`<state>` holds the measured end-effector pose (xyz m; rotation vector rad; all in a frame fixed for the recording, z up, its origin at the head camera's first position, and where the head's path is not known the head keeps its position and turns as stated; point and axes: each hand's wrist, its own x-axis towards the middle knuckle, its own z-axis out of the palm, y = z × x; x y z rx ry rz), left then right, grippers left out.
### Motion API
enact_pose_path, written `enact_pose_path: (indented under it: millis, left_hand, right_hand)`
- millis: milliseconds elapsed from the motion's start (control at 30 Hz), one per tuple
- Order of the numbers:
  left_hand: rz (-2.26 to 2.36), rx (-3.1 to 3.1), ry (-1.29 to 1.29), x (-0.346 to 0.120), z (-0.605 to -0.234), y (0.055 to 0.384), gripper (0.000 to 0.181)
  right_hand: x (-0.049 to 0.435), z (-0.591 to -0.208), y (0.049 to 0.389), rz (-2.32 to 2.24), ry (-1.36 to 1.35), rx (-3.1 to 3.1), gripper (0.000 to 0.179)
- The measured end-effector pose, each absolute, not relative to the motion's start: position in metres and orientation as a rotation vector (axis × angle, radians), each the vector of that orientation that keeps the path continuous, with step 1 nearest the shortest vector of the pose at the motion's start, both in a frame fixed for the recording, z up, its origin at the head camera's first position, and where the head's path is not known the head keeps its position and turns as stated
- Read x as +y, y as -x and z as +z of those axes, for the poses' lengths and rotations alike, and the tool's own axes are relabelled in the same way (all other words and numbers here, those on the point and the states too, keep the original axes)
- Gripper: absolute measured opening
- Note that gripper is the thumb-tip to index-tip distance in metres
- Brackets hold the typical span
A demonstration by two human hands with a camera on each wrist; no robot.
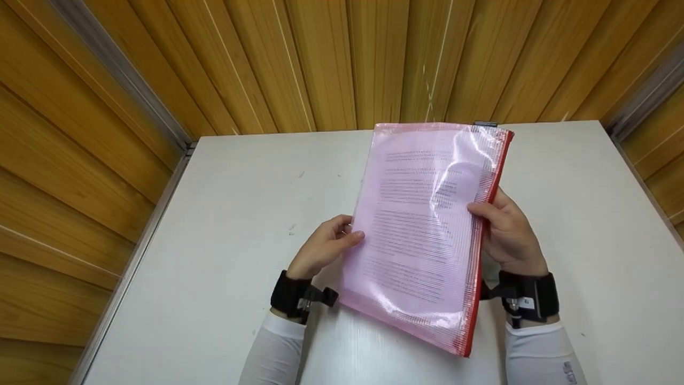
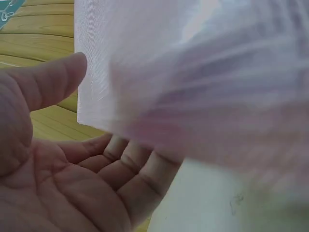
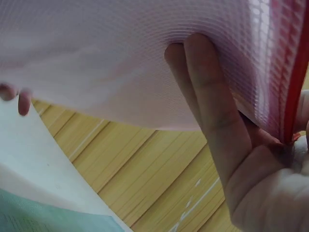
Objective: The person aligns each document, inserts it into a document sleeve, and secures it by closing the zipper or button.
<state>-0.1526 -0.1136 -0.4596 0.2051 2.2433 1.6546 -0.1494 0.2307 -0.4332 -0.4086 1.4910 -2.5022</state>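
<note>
A translucent pink mesh zipper pouch (image 1: 411, 224) with a red zipper edge is tilted above the white table. A sheet with printed lines shows through its front. My right hand (image 1: 510, 232) grips the zipper side, thumb on the front. In the right wrist view, two straight fingers (image 3: 207, 82) of this hand press on the back. My left hand (image 1: 323, 246) is at the opposite edge, its thumb overlapping the front. The left wrist view shows the left fingers (image 2: 140, 169) loosely bent at the pouch's edge, well apart from the thumb; their tips are partly hidden.
The white table (image 1: 230, 214) has wood-look panel walls (image 1: 320, 64) behind and at the sides. A green sheet-like thing (image 3: 48, 215) lies on the table in the right wrist view. At the pouch's far top edge is a small dark piece (image 1: 485, 124).
</note>
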Motion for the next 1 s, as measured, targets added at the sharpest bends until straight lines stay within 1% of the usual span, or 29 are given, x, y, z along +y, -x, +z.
enact_pose_path:
  millis: [100, 233, 367, 533, 633, 767, 1000]
  left_hand:
    - [1.733, 2.215, -0.215, -0.116, -0.457, 0.152, 0.035]
    - [1.785, 2.189, -0.334, -0.120, -0.451, 0.150, 0.031]
    - [1.805, 2.196, -0.409, -0.124, -0.445, 0.149, 0.027]
    - [1.866, 2.237, -0.453, -0.129, -0.440, 0.149, 0.028]
    - [1.920, 2.271, -0.460, -0.132, -0.438, 0.149, 0.027]
    - [1.987, 2.313, -0.407, -0.136, -0.436, 0.149, 0.027]
    - [2.105, 2.380, -0.290, -0.146, -0.434, 0.150, 0.029]
  right_hand:
    - [0.231, -0.433, 0.151, -2.494, 0.310, 1.569, 0.047]
    - [0.232, -0.432, 0.154, -2.453, 0.173, 1.699, 0.056]
    - [0.232, -0.431, 0.155, -2.392, 0.130, 1.786, 0.062]
    - [0.228, -0.431, 0.156, -2.260, 0.126, 1.928, 0.065]
    - [0.225, -0.431, 0.156, -2.169, 0.116, 2.029, 0.063]
    - [0.220, -0.432, 0.156, -2.084, 0.144, 2.076, 0.059]
    - [0.209, -0.437, 0.156, -1.987, 0.281, 2.020, 0.059]
